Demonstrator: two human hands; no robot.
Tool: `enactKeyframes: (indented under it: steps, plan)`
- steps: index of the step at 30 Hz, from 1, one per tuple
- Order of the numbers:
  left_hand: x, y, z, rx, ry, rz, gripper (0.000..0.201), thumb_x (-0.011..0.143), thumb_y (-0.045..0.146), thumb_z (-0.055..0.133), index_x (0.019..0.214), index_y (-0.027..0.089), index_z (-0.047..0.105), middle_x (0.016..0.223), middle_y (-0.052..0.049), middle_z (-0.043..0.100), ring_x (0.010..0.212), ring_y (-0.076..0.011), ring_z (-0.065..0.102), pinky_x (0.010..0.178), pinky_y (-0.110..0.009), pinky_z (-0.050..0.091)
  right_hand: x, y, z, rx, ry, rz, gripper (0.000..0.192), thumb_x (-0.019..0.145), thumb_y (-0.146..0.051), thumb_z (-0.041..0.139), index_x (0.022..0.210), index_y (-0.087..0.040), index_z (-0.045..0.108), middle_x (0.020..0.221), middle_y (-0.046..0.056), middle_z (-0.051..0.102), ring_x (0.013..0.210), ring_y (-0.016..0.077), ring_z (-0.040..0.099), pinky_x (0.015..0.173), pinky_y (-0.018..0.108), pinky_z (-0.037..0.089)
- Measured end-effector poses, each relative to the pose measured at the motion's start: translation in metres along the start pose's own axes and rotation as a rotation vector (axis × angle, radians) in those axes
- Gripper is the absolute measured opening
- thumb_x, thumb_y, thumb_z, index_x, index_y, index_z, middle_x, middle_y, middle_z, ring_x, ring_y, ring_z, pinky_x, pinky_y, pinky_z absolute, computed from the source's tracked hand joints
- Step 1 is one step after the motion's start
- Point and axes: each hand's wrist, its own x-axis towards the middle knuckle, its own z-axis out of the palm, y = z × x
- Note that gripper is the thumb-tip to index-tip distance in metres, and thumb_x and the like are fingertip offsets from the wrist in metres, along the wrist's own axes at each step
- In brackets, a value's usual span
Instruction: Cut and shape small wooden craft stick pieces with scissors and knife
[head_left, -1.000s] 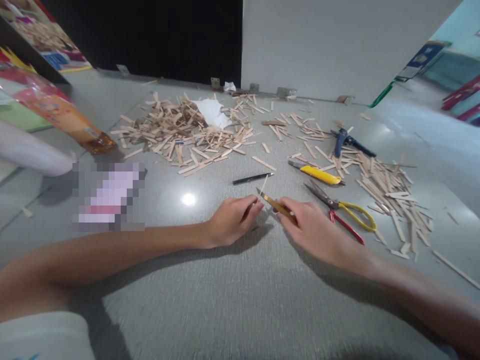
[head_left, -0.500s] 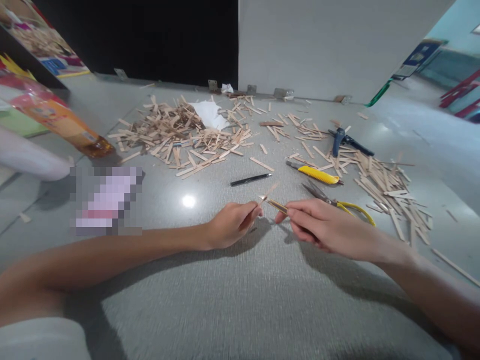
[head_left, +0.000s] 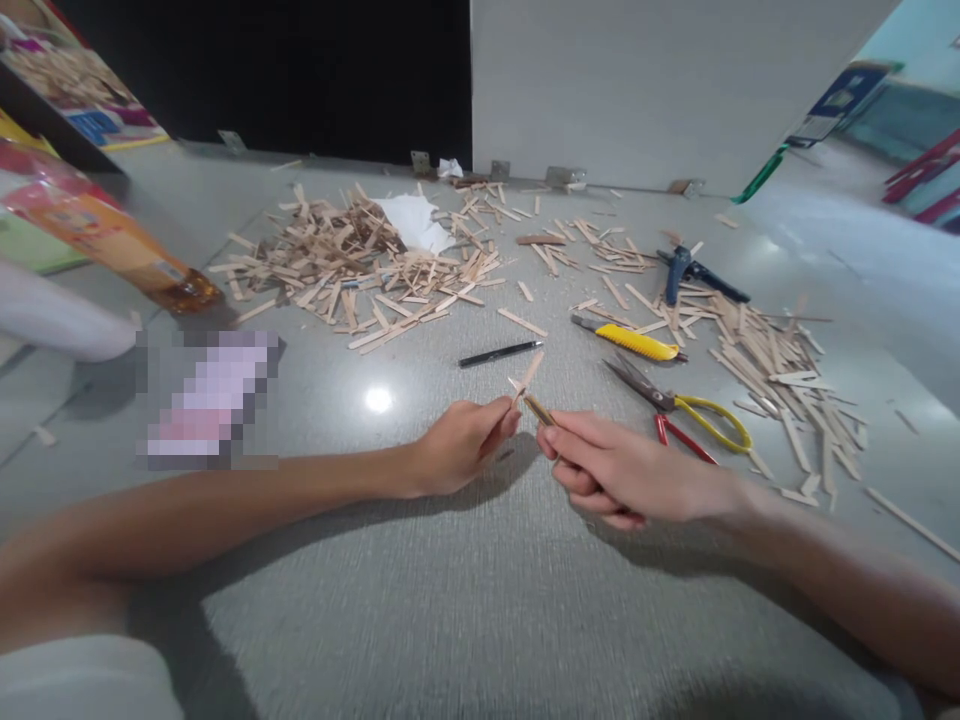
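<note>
My left hand is closed, thumb and fingers pinching a thin wooden stick whose free end points up and away. My right hand is wrapped round a small knife with a gold-coloured handle. The knife's pale tip meets the stick just above my left fingertips. Beyond both hands lies a black pen. To the right are scissors with yellow handles, a red-handled tool partly under them, and a yellow utility knife.
A big heap of wooden sticks with white paper on it lies far left. More sticks and dark blue clippers are at right. A bottle, someone's limb and a blurred-out pinkish object are at left.
My right hand has rolled and shifted slightly left and down, its fingers curling in more. The stick in my left hand now tilts more upright. The red-handled tool has come into sight.
</note>
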Motion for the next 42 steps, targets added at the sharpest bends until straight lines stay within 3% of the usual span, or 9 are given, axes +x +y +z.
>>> enactKeyframes:
  steps: [5,11,14,18,20,26,33,38,42]
  plan:
    - [0.003,0.002,0.001,-0.007,0.023,-0.019,0.039,0.115,0.033,0.032,0.077,0.025,0.039,0.056,0.01,0.035,0.044,-0.0083,0.032,0.046,-0.021,0.027,-0.001,0.0,-0.007,-0.19,0.06,-0.039,0.032,0.116,-0.042,0.033,0.091,-0.026,0.045,0.068,-0.009,0.04,0.048,0.0097,0.033,0.04,0.02,0.034]
    - [0.004,0.008,-0.005,-0.029,0.042,-0.048,0.05,0.114,0.039,0.035,0.067,0.023,0.041,0.05,0.009,0.038,0.043,-0.0081,0.037,0.046,-0.021,0.03,-0.005,0.003,-0.011,-0.914,0.534,-0.373,0.017,0.105,-0.033,0.054,0.118,-0.023,0.06,0.101,0.009,0.075,0.088,0.0271,0.069,0.072,0.035,0.045]
    - [0.002,0.008,-0.008,-0.046,0.084,-0.076,0.052,0.116,0.042,0.029,0.078,0.02,0.057,0.054,0.006,0.052,0.045,-0.0094,0.047,0.048,-0.02,0.038,-0.01,-0.001,-0.021,-0.971,0.599,-0.481,0.022,0.11,-0.03,0.041,0.112,-0.023,0.062,0.085,0.005,0.073,0.072,0.0226,0.065,0.068,0.034,0.041]
    - [0.0,0.004,-0.005,-0.048,0.139,-0.122,0.045,0.115,0.05,0.043,0.128,0.011,0.063,0.073,0.001,0.073,0.044,-0.0087,0.054,0.046,-0.019,0.041,-0.015,-0.005,-0.03,-0.939,0.554,-0.526,0.033,0.111,-0.033,0.036,0.083,-0.026,0.051,0.067,-0.002,0.06,0.059,0.0176,0.054,0.066,0.034,0.035]
    - [0.0,0.002,-0.002,-0.027,0.137,-0.117,0.048,0.115,0.051,0.046,0.136,0.01,0.06,0.08,-0.001,0.077,0.045,-0.0086,0.057,0.047,-0.019,0.041,-0.015,-0.005,-0.03,-0.907,0.516,-0.493,0.034,0.112,-0.035,0.035,0.082,-0.026,0.048,0.067,-0.002,0.059,0.059,0.0178,0.053,0.066,0.035,0.035]
    - [0.0,0.001,0.0,0.046,0.102,-0.056,0.043,0.117,0.038,0.033,0.096,0.018,0.065,0.07,0.002,0.067,0.052,-0.0107,0.056,0.055,-0.021,0.044,-0.014,-0.006,-0.027,-0.821,0.392,-0.397,0.032,0.111,-0.041,0.039,0.089,-0.025,0.055,0.076,0.001,0.058,0.067,0.0187,0.054,0.064,0.034,0.038]
    - [-0.004,0.0,0.001,0.078,0.021,-0.008,0.023,0.11,0.023,0.035,0.113,0.019,0.058,0.073,0.003,0.062,0.054,-0.0123,0.052,0.057,-0.023,0.043,-0.02,-0.015,-0.024,-0.331,0.149,-0.119,0.029,0.116,-0.036,0.039,0.092,-0.025,0.05,0.072,-0.007,0.045,0.049,0.0083,0.036,0.04,0.02,0.032]
    - [-0.004,0.001,-0.001,0.075,-0.006,-0.009,0.017,0.107,0.019,0.034,0.098,0.023,0.049,0.065,0.009,0.05,0.048,-0.0102,0.043,0.052,-0.021,0.036,-0.011,-0.012,-0.024,0.053,-0.024,-0.038,0.021,0.116,-0.034,0.045,0.099,-0.023,0.052,0.074,-0.008,0.048,0.049,0.0062,0.029,0.04,0.015,0.026]
    - [-0.004,0.0,-0.002,0.095,0.007,-0.035,0.019,0.106,0.018,0.032,0.092,0.025,0.043,0.065,0.008,0.05,0.05,-0.0111,0.044,0.053,-0.022,0.037,0.01,0.008,-0.005,0.24,-0.068,-0.029,0.031,0.117,-0.04,0.044,0.089,-0.026,0.044,0.067,-0.012,0.036,0.047,0.0059,0.019,0.04,0.014,0.021]
